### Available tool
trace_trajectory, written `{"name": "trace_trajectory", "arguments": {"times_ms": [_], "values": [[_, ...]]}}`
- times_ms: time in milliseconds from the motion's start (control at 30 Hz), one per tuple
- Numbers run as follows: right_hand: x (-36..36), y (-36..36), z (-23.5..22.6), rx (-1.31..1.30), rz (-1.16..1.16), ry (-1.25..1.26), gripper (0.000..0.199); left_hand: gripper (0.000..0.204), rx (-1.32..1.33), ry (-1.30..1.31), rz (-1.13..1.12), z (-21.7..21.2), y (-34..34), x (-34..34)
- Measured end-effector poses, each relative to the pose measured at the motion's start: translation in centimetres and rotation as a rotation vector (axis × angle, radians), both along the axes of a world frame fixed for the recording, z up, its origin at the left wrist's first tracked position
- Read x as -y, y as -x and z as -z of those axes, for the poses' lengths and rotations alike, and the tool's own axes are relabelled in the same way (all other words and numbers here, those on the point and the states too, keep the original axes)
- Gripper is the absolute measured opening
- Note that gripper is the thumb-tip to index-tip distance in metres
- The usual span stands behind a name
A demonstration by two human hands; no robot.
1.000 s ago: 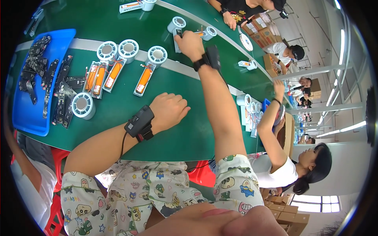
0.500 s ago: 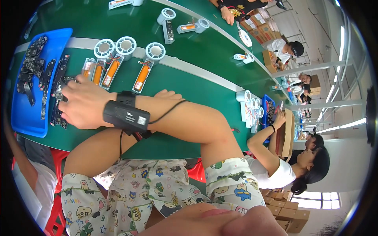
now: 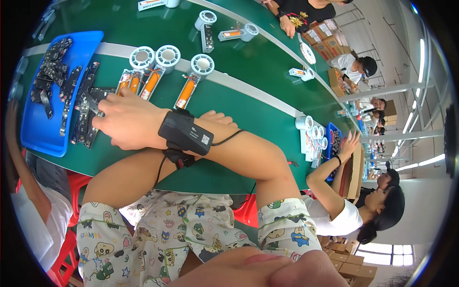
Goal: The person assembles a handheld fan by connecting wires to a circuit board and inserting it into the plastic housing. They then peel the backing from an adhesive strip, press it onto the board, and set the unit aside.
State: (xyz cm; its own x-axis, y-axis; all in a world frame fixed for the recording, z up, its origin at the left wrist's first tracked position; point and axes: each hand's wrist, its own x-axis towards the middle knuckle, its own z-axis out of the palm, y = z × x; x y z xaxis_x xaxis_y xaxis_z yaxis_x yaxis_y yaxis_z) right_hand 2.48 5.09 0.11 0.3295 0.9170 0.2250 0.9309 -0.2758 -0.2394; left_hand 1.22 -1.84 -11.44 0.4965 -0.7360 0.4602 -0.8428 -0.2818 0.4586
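Note:
My right arm crosses over my left one. My right hand [image 3: 134, 119], a black device strapped to its wrist, has bent fingers beside a pile of narrow black circuit boards [image 3: 86, 112] on the green table; what lies under the fingers is hidden. Just past its fingertips is a handheld fan body [image 3: 126, 82] with a bared orange battery. Similar fans [image 3: 168, 56] and a single one [image 3: 186, 91] lie right of it. My left hand [image 3: 218, 118] rests on the table behind my right forearm, mostly covered, only some fingers showing.
Left of the pile, a blue tray [image 3: 43, 146] holds more boards. More fans lie on the raised green strip [image 3: 272, 79] beyond a grey rail. At right a co-worker's hand [image 3: 350, 143] is raised near a carton [image 3: 355, 172], with fans and another blue tray nearby.
My right hand has moved right, off the board pile and closer to the fans. The whole view has shifted slightly. My left hand stays behind the right forearm.

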Motion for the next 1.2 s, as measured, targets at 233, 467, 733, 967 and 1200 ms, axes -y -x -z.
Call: {"name": "trace_trajectory", "arguments": {"times_ms": [233,467,733,967,1200], "values": [[-1.6,0.5,-1.5,-0.04,0.068,0.216,0.034,0.021,-0.046,0.103,-0.038,-1.3,0.5,0.6],[-6.3,1.1,2.5,0.183,0.081,-0.09,0.019,0.028,0.003,0.082,0.0,-1.4,0.3,0.6],[-5.7,2.1,1.2,0.422,0.013,-0.155,0.013,0.029,0.0,0.069,0.019,-2.5,0.6,0.1],[-4.9,1.3,-0.2,0.413,-0.017,-0.279,0.014,0.028,-0.089,0.057,-0.022,-3.4,0.7,0.1],[8.1,2.3,-5.4,0.113,0.254,-0.654,0.026,0.02,-0.422,0.414,-0.108,-4.5,0.6,0.1]]}}
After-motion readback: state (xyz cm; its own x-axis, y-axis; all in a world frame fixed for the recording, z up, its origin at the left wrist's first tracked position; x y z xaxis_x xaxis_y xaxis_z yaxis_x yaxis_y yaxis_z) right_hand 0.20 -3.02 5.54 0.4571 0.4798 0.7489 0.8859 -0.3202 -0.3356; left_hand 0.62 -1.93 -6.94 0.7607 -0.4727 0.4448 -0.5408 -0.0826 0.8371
